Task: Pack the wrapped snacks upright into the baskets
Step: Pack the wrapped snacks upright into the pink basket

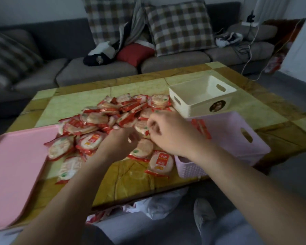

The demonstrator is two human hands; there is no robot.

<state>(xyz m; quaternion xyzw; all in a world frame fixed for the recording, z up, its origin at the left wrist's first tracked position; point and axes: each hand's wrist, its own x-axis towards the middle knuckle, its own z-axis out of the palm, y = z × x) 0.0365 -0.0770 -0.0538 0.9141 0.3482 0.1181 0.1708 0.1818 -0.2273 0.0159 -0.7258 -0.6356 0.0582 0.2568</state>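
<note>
A pile of several round rice-cracker snacks in clear wrappers with red ends (102,124) covers the middle of the table. My left hand (120,144) hovers over the pile's near side, blurred, fingers curled and apart. My right hand (170,133) rests on the pile just to its right, fingertips pinching at a wrapped snack (142,127). The pink basket (237,137) stands at the right with a few snacks upright (201,128) inside its far-left part. The white basket (198,96) behind it holds nothing visible.
A pink tray (16,167) lies on the table's left near corner. The tiled table (134,177) has a sofa with checked cushions (180,27) behind it. A plastic bag (159,204) and my shoe (203,213) are on the floor below the near edge.
</note>
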